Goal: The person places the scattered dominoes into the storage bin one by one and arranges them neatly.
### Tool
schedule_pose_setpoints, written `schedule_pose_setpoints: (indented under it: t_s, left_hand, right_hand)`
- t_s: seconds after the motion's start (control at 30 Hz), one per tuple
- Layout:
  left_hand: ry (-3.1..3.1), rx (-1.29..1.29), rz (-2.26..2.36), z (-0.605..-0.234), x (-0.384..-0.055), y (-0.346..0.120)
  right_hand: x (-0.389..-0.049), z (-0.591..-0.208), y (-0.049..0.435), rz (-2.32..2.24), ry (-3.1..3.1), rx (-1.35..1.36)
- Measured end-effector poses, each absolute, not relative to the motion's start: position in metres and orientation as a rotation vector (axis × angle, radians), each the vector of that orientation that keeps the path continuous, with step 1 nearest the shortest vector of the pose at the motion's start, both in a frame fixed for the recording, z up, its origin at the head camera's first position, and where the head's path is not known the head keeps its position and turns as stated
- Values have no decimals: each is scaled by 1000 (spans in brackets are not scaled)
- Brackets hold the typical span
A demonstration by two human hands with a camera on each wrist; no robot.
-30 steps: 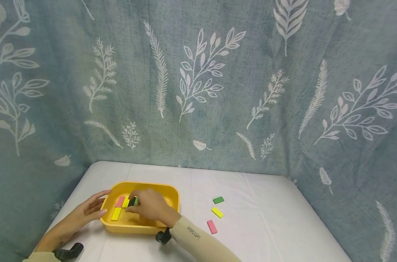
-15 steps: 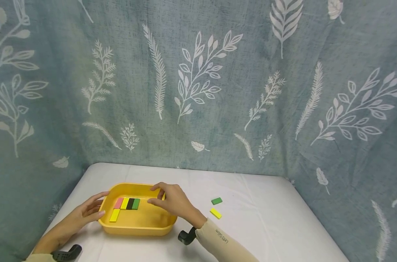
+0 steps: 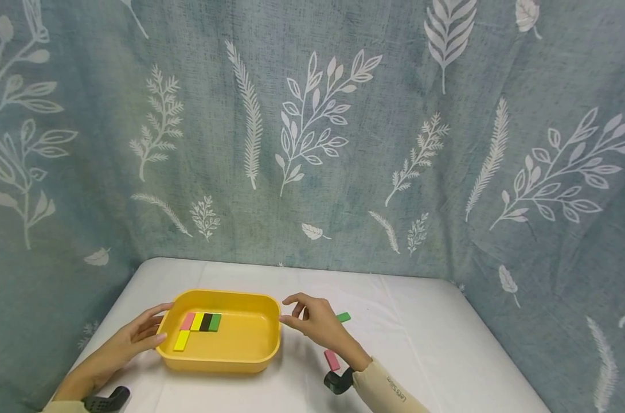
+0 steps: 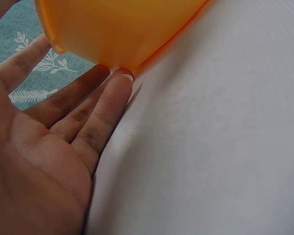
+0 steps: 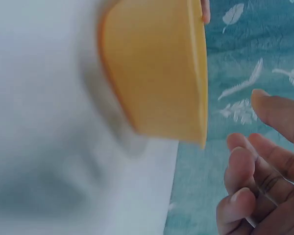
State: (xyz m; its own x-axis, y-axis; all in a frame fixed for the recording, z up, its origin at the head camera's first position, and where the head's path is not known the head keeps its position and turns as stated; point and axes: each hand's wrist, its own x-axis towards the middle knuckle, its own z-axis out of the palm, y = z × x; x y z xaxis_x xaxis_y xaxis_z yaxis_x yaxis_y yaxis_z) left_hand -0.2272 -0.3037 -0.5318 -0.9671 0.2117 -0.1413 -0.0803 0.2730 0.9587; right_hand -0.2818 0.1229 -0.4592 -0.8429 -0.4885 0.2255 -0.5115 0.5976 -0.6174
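**Five Blocks in a Yellow Tray, a Hand at Either End**

Inside the yellow tray (image 3: 214,365), on the left of a white-covered table (image 3: 431,327): a side-by-side row of a pink block (image 3: 187,321), a yellow block (image 3: 196,322), a black block (image 3: 206,322) and a green block (image 3: 215,322), set toward the far left. At the near end of the pink one, a second yellow block (image 3: 181,341), pointing toward the front wall.

At the tray's left end, the left hand (image 3: 135,336), fingers extended and spread, thumb at the rim, fingertips against the outer wall, in touch without a grasp. Just beside the right end, the right hand (image 3: 315,321), thumb and index finger parted, other fingers loosely bent, nothing held; clear of the tray in the right wrist view.

Out on the tabletop, partly hidden behind the right hand, a loose green block (image 3: 344,316); farther forward, next to the right wrist, a loose pink block (image 3: 331,360). On the wrists, a black left-wrist device (image 3: 108,400) and a black right-wrist device (image 3: 338,381). Around the right forearm, a beige sleeve (image 3: 379,390) with dark lettering. Behind everything, a blue-green curtain (image 3: 323,212) patterned with white sprigs and leaves.
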Motion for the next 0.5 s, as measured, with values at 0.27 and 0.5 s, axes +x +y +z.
schedule_pose_setpoints:
  t_s: [0.27, 0.5]
  left_hand:
    - [2319, 104, 1739, -531, -229, -302]
    - [2318, 85, 1721, -533, -227, -303]
  right_hand:
    - [-278, -474, 169, 1048, -2754, 868]
    - [-271, -488, 199, 1040, -2773, 836]
